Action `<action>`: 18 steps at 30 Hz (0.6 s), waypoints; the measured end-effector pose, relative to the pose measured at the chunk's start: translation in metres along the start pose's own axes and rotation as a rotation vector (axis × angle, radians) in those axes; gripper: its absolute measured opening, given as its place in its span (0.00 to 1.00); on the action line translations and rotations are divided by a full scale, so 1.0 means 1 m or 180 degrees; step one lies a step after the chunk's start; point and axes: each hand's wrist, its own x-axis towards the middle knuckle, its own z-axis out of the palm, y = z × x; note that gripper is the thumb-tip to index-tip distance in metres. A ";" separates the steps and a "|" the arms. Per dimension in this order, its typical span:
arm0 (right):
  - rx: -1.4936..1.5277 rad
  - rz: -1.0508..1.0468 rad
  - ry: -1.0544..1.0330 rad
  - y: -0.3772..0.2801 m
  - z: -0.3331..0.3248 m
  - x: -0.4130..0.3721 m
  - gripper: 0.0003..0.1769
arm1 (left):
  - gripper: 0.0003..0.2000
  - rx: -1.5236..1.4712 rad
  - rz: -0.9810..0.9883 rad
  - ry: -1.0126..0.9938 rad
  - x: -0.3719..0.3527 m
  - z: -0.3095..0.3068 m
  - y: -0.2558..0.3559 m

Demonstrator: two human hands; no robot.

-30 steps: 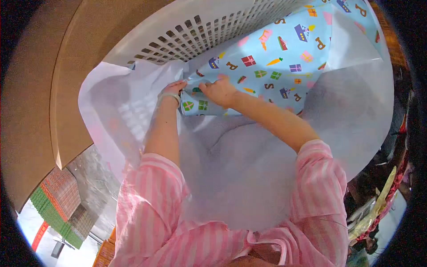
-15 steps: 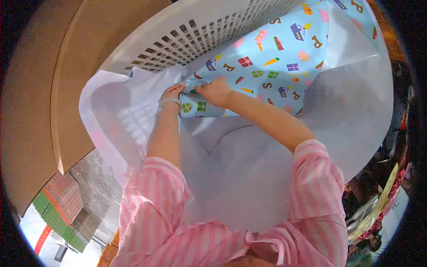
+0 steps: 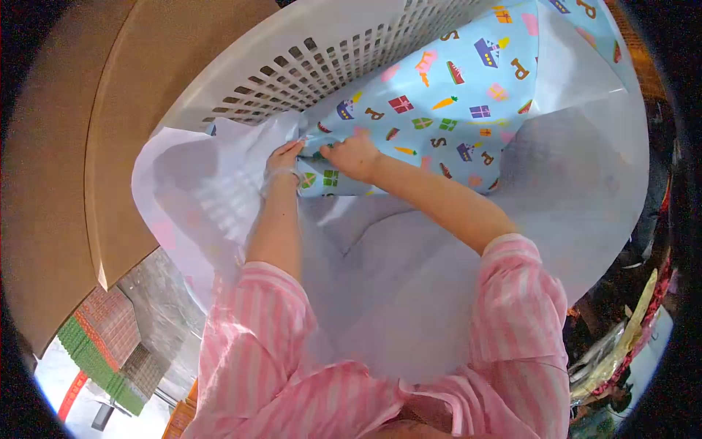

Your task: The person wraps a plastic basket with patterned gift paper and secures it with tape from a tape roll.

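A large sheet of wrapping paper [image 3: 431, 110], light blue with printed boats, carrots, gifts and letters, has its plain white back turned up around the printed part. My left hand [image 3: 284, 156], with a clear band at the wrist, pinches a fold of it at the left end of the printed part. Just to the right, my right hand [image 3: 352, 156] is closed with its fingertips on the same fold. The exact finger contact is partly hidden by the hands. Behind the paper rises a white slotted plastic basket [image 3: 322, 69].
Brown cardboard [image 3: 51, 146] stands along the left side. At lower left are a green, red and brown patterned stack [image 3: 106, 336] and grey floor [image 3: 164, 296]. Clutter with crumpled plastic wrapping [image 3: 603, 358] lies at lower right.
Both hands stay at the fold and the paper keeps nearly the same shape. My left hand has shifted very slightly downward; the view has moved a little.
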 end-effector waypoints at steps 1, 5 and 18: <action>0.0015 0.0028 -0.0002 -0.001 -0.006 -0.002 0.13 | 0.13 0.0126 -0.0018 0.0105 -0.016 0.008 0.014; 0.0007 0.0055 0.0187 -0.001 0.008 0.003 0.12 | 0.13 0.0410 0.0275 0.0128 0.011 -0.005 -0.014; -0.0036 0.0088 0.0163 0.001 0.002 -0.004 0.12 | 0.13 0.0670 0.0414 0.0247 0.000 0.001 -0.007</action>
